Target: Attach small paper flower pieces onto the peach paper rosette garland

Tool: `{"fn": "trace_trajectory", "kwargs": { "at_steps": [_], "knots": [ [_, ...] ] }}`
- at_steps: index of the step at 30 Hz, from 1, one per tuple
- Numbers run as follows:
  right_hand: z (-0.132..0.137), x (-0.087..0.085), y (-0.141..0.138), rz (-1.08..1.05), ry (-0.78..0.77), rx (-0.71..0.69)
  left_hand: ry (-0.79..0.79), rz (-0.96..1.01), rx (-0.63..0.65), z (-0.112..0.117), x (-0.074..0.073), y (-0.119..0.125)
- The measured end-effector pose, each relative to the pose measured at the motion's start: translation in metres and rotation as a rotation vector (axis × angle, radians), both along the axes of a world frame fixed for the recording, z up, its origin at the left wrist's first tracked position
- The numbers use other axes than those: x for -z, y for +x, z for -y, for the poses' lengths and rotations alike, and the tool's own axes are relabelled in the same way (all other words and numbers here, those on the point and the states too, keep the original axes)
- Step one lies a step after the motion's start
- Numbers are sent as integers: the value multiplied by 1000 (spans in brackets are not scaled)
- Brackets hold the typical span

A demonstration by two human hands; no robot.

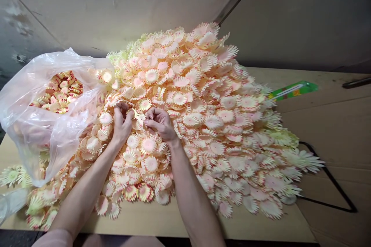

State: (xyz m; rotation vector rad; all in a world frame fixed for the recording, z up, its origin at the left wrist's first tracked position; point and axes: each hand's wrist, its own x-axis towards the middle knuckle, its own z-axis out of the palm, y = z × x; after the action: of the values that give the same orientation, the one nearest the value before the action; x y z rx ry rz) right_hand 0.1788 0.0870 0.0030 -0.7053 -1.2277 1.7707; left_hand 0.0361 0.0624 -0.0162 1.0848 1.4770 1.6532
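My left hand [123, 120] is closed in a pinch at the left side of a big heap of artificial flower petal pieces [214, 121]. Its thumb and fingertips meet at the edge of a pale piece, partly hidden by the fingers. Close beside it, my right hand [161, 124] pinches a small flower petal piece [140, 119] between thumb and forefinger. The pieces are round, fringed, cream to pink, and many have red tips. Both hands hover low over the heap, with more pieces directly under and around them.
At left stands a translucent plastic bag [68, 127], its mouth open on smaller red-edged pieces [62, 90]. A green packet [295, 90] sticks out at the heap's right. A bent black metal rod [339, 185] lies on cardboard [342, 135]. Behind the table [255, 225] rises a grey wall.
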Motion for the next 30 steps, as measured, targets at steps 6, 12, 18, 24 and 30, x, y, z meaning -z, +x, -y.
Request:
{"fn": "trace_trajectory", "kwargs": {
  "at_steps": [6,12,18,24,30],
  "knots": [
    [1,1,-5,-16,18,47,-11,91,34,0,1,3],
    [7,-5,6,-28,18,80,-28,182,0,-4,2,0],
    [8,-10,8,-19,-13,146,-62,149,147,0,-2,2],
    [-3,-2,5,17,-48,222,114,232,303,5,-14,3],
    [-5,0,8,54,-39,286,107,321,346,4,-16,-2]
  ]
}}
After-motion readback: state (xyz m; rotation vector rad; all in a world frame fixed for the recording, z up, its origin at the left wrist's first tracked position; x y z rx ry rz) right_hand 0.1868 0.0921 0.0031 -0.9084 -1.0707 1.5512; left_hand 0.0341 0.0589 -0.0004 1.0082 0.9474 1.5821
